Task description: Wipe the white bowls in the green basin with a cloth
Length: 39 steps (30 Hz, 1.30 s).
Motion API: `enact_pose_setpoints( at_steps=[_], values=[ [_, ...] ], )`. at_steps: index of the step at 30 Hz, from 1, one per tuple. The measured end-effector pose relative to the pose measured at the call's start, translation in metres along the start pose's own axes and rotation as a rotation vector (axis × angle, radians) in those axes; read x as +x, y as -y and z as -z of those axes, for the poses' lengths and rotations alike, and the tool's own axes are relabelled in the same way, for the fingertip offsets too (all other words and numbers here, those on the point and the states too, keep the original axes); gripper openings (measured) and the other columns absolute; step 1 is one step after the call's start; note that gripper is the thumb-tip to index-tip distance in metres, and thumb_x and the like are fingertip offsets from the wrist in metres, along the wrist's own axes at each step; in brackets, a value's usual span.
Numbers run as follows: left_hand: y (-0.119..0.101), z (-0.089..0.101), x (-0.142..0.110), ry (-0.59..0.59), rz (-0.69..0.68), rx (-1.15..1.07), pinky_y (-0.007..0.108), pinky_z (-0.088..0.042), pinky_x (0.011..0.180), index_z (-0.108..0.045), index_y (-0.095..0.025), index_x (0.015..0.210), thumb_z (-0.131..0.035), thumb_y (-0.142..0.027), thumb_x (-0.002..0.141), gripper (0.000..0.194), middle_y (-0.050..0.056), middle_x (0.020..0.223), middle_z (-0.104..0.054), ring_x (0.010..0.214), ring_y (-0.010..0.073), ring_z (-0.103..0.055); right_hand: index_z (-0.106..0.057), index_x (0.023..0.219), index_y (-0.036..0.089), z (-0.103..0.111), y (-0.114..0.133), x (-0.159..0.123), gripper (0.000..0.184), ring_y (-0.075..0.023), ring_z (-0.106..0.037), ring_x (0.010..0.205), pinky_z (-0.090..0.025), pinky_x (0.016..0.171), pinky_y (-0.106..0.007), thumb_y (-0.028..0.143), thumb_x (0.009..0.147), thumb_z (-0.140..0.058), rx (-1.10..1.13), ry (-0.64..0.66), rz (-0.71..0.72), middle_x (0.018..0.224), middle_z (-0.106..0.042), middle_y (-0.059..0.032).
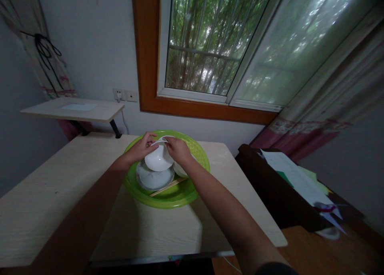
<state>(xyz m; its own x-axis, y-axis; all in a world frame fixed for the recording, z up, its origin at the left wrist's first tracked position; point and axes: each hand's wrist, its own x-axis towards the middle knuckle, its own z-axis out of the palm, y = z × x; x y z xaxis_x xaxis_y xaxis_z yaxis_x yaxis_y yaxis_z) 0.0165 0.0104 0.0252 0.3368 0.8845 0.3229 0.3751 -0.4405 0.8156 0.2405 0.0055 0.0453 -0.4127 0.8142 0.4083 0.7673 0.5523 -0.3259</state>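
Observation:
A green plastic basin [196, 151] stands on a pale wooden table [54, 195]. Over it, my left hand [140, 148] and my right hand [177, 149] both grip the rim of a white bowl [158, 160], tilted with its underside toward me. Beneath it in the basin lies a white plate [154, 179]. Another white bowl [181, 171] sits partly hidden under my right wrist. Wooden chopsticks [168, 186] rest along the basin's near side.
A small raised shelf board [72, 109] sits at the table's back left, below a hanging cloth. A barred window [207, 43] is behind. To the right stands a dark cabinet [270, 191] with papers [295, 175] on it, and a curtain [336, 103].

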Motion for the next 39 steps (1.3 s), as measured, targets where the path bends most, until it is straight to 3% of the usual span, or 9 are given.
enact_pose_setpoints(
  at_steps=[5,10,17,22,29,34,39],
  values=[
    [-0.005,0.002,0.000,-0.013,0.025,-0.114,0.040,-0.055,0.087,-0.044,-0.022,0.141,-0.066,-0.052,0.087,0.066,0.010,0.119,-0.072,0.105,0.0279,-0.070,-0.072,0.131,0.020,-0.002,-0.010,0.003,0.033,-0.0222,-0.073,0.114,-0.053,0.104,-0.032,0.021,0.104,-0.054,0.099,-0.163,-0.181,0.127,-0.078,-0.0092],
    [-0.011,-0.001,0.003,-0.012,0.015,0.008,0.039,-0.054,0.092,-0.059,-0.020,0.118,-0.064,-0.057,0.086,0.049,0.009,0.116,-0.071,0.107,0.0282,-0.067,-0.074,0.128,0.021,-0.004,-0.018,0.006,0.031,-0.0222,-0.074,0.109,-0.054,0.101,-0.032,0.022,0.102,-0.056,0.142,-0.160,-0.211,0.122,-0.079,-0.0081],
    [-0.008,0.003,0.002,-0.025,0.020,0.015,0.038,-0.055,0.087,-0.063,-0.019,0.110,-0.053,-0.061,0.094,0.046,0.008,0.107,-0.070,0.100,0.0263,-0.066,-0.070,0.136,0.018,-0.001,-0.011,0.004,0.039,-0.0235,-0.071,0.120,-0.050,0.110,-0.034,0.018,0.100,-0.058,0.086,-0.104,-0.146,0.133,-0.075,-0.0096],
    [-0.004,0.003,0.001,-0.025,0.029,-0.047,0.039,-0.056,0.088,-0.067,-0.019,0.110,-0.055,-0.062,0.093,0.048,0.008,0.107,-0.073,0.102,0.0285,-0.067,-0.069,0.138,0.019,-0.001,-0.006,0.002,0.040,-0.0217,-0.069,0.124,-0.049,0.113,-0.035,0.017,0.100,-0.057,0.097,-0.084,-0.047,0.136,-0.073,-0.0086],
    [-0.007,0.003,0.003,0.010,0.033,-0.040,0.042,-0.056,0.093,-0.074,-0.020,0.102,-0.058,-0.062,0.090,0.047,0.010,0.110,-0.077,0.101,0.0309,-0.069,-0.072,0.130,0.022,0.003,0.002,0.001,0.032,-0.0190,-0.069,0.124,-0.049,0.111,-0.031,0.032,0.108,-0.053,0.194,-0.183,0.057,0.133,-0.075,-0.0070],
    [0.006,0.002,0.010,-0.006,0.032,-0.120,0.043,-0.055,0.097,-0.074,-0.019,0.106,-0.058,-0.065,0.090,0.051,0.012,0.114,-0.077,0.106,0.0310,-0.069,-0.072,0.127,0.023,0.011,0.008,-0.004,0.037,-0.0179,-0.063,0.131,-0.045,0.117,-0.034,0.030,0.111,-0.040,0.220,-0.288,0.117,0.138,-0.071,-0.0079],
    [0.014,0.001,0.013,-0.046,0.025,-0.172,0.045,-0.051,0.107,-0.072,-0.016,0.114,-0.056,-0.064,0.092,0.055,0.014,0.122,-0.075,0.115,0.0305,-0.067,-0.075,0.116,0.020,0.011,0.009,-0.005,0.030,-0.0212,-0.065,0.121,-0.051,0.110,-0.037,0.029,0.107,-0.049,0.230,-0.301,0.237,0.127,-0.070,-0.0126]
  ],
)
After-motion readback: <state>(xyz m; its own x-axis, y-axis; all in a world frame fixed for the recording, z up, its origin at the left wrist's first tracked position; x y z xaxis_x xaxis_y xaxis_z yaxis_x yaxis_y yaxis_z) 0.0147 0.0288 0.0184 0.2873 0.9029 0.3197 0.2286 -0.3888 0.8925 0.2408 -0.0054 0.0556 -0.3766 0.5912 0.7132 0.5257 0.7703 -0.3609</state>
